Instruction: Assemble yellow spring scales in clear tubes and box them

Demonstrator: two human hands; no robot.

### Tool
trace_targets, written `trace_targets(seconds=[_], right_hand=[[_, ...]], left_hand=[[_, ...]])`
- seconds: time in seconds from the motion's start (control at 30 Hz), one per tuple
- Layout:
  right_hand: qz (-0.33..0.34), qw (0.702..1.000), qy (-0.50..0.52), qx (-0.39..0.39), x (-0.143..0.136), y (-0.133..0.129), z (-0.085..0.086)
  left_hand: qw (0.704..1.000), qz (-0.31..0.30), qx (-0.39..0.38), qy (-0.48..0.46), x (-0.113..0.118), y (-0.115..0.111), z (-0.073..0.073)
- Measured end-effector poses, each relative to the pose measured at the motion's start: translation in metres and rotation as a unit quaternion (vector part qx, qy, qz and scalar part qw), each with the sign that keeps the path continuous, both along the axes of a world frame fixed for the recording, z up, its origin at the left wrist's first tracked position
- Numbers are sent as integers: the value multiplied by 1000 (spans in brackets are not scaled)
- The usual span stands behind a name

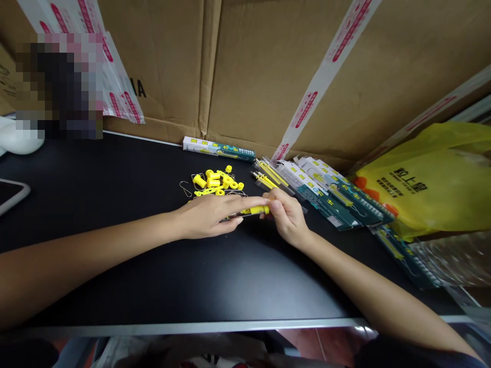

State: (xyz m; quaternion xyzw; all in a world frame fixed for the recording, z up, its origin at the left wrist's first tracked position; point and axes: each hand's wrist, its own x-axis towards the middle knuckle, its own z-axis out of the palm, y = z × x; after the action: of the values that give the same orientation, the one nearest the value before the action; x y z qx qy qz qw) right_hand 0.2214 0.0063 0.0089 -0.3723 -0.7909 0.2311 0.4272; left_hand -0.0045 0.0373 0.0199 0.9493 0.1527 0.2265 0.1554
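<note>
While your left grip lies along the yellow-and-clear piece — fingers stretched over the top, thumb below — your right grip pinches its yellow end, thumb against forefinger. So both grips are clamped on the same item, nr. the middle of the bench; your fingers hide a lot of it, so can't tell its full shape.

Just behind your left grip you've got a heap of small yellow parts, incl. spools, rings and strips w/ holes, and bent wire mixed in; one wire hook lies at its left edge. Right of that heap, just past your right grip, are clear sleeves w/ yellow rods. Further right you've printed boxes in green and white, overlapping; a single box lies at the back, nr. the cardboard.

A yellow bag w/ black print is at your far right, orange pcs by its left side, clear plastic below. Far left: a phone-like device, partly out of view, plus a rounded white object behind it.
</note>
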Motion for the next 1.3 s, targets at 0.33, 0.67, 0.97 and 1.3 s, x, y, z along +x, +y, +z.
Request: trace_targets(seconds=[0.33, 0.67, 0.97, 1.3], right_hand=[[2, 998, 61, 33, -6, -7, 2], [55, 992, 115, -10, -10, -7, -1], [-4, 980, 190, -59, -13, -7, 10], [-5, 965, 246, -94, -14, -6, 18]], left_hand=[[997, -6, -11, -72, 1, 0, 1], [964, 45, -92, -245, 8, -7, -9], [982, 38, -92, -163, 9, -9, -4], [980, 34, -93, -174, 9, -9, -5]])
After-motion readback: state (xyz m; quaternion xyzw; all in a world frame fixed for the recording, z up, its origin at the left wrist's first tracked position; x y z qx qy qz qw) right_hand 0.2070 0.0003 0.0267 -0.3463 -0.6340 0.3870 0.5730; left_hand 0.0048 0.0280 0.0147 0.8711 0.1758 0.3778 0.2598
